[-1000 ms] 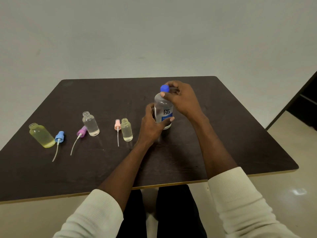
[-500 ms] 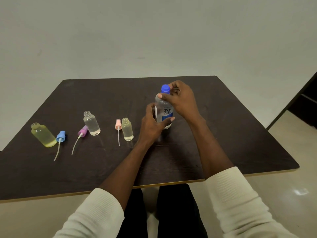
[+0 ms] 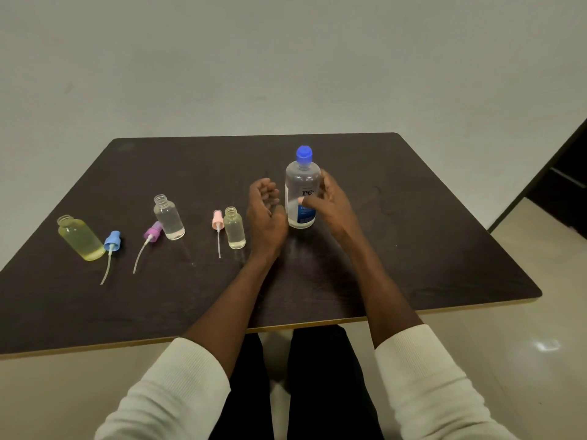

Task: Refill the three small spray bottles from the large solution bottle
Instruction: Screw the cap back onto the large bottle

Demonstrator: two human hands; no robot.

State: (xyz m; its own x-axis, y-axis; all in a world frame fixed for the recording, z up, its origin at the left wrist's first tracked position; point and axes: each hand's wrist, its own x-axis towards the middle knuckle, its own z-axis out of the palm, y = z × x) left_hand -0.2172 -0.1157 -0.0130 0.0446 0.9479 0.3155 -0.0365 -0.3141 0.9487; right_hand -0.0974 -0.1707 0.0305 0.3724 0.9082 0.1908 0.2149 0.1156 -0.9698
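The large solution bottle stands upright on the dark table, its blue cap on. My right hand holds the bottle's body, thumb across the label and fingers round its right side. Just left of the bottle, my left hand has loosely curled fingers and holds nothing. Three small uncapped bottles stand in a row to the left: a yellowish one, a clear one and a smaller one.
Three spray heads with dip tubes lie beside their bottles: blue, purple and pink. The table's front edge runs just above my lap. A dark doorway is at the right.
My right hand has dropped from the blue cap to the bottle's body. My left hand has let go of the bottle and moved slightly left.
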